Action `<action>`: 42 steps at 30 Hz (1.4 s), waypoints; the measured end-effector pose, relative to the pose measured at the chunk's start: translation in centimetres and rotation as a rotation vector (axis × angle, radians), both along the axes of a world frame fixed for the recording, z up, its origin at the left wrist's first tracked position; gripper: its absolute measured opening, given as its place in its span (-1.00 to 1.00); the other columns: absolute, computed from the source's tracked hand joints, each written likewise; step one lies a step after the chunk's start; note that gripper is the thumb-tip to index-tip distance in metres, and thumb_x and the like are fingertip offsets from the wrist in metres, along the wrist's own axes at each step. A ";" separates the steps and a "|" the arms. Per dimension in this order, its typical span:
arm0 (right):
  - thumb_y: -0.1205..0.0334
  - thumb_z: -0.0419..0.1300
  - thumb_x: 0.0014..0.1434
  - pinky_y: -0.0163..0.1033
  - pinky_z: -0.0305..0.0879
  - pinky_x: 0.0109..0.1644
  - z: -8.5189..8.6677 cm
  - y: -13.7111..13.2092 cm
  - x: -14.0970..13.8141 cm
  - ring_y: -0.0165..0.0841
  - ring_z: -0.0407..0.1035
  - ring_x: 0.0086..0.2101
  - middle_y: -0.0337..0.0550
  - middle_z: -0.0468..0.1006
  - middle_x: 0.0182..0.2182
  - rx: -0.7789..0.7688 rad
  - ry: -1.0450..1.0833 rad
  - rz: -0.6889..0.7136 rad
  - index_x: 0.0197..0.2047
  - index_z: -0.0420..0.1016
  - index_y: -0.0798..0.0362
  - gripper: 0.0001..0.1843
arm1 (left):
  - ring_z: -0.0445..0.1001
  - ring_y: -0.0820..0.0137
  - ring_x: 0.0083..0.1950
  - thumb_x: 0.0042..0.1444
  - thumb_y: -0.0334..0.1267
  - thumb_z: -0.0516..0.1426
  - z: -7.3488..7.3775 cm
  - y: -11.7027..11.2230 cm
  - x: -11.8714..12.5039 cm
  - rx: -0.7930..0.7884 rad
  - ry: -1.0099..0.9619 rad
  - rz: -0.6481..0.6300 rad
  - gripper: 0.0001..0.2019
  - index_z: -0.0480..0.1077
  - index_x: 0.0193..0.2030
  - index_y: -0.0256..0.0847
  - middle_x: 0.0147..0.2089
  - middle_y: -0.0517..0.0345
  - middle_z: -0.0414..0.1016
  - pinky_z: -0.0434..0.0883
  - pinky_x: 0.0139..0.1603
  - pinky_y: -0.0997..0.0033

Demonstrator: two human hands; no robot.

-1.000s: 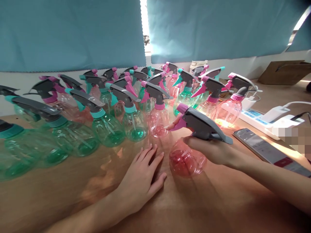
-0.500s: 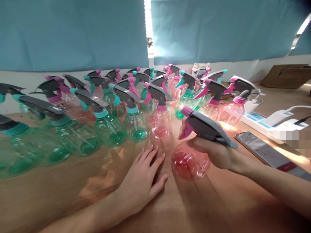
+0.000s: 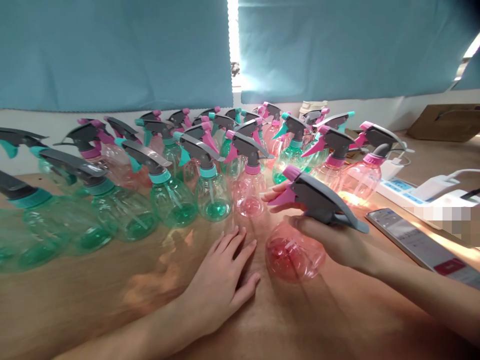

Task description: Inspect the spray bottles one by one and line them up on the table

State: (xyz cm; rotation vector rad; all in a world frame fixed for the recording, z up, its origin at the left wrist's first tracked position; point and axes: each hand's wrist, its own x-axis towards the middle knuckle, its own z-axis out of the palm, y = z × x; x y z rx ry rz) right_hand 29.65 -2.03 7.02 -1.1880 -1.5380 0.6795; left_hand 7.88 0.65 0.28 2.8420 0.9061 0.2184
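Observation:
A pink spray bottle [image 3: 294,252] with a grey and pink trigger head stands on the wooden table, slightly tilted. My right hand [image 3: 330,237] is round its neck, under the grey head. Its thumb lies on the near side, and its fingers reach out past the pink trigger [image 3: 281,196]. Part of the grip is hidden behind the bottle's head. My left hand [image 3: 221,275] rests flat on the table to the left of this bottle, fingers spread, holding nothing. Nearest beyond its fingertips are a clear green spray bottle [image 3: 213,200] and another pink spray bottle [image 3: 249,192].
Several green and pink spray bottles [image 3: 172,200] crowd the left and back of the table [image 3: 142,310]. On the right lie a phone [image 3: 412,240] and a white power strip [image 3: 403,192] with plugged-in chargers. A brown paper bag [image 3: 446,122] lies farther back, and blue blinds [image 3: 112,55] hang behind.
The fingers of my right hand have straightened and moved forward, and the pink trigger has swung outward from the neck. My left hand stays flat. The view has shifted slightly.

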 end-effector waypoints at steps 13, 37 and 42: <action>0.40 0.10 0.03 -0.13 0.42 -0.29 -0.3 0.0 0.0 -0.27 0.46 -0.34 -0.17 0.55 -0.30 -0.035 0.023 0.043 -0.06 0.39 -0.08 -0.61 | 0.08 0.03 0.41 0.30 -0.10 0.06 0.1 -0.1 0.1 0.000 0.028 0.008 -0.50 0.25 0.30 -0.29 0.39 -0.20 0.15 0.15 0.33 -0.10; 0.39 0.09 -0.02 -0.21 0.16 -0.44 0.3 -0.1 -0.4 -0.45 -0.02 -0.60 -0.37 0.10 -0.58 -0.098 0.078 0.085 -0.40 0.23 -0.07 -0.85 | 0.08 0.01 0.41 0.31 -0.09 0.05 0.0 0.0 0.1 -0.010 0.027 0.003 -0.49 0.25 0.30 -0.34 0.39 -0.23 0.14 0.12 0.34 -0.10; 0.39 0.06 -0.06 -0.24 0.12 -0.45 0.7 -0.1 -0.4 -0.46 0.01 -0.60 -0.36 0.19 -0.58 -0.109 0.053 0.056 -0.42 0.26 -0.06 -0.86 | 0.07 0.02 0.41 0.30 -0.10 0.07 -0.1 -0.1 0.1 -0.018 0.001 0.007 -0.51 0.28 0.28 -0.31 0.38 -0.20 0.16 0.11 0.34 -0.11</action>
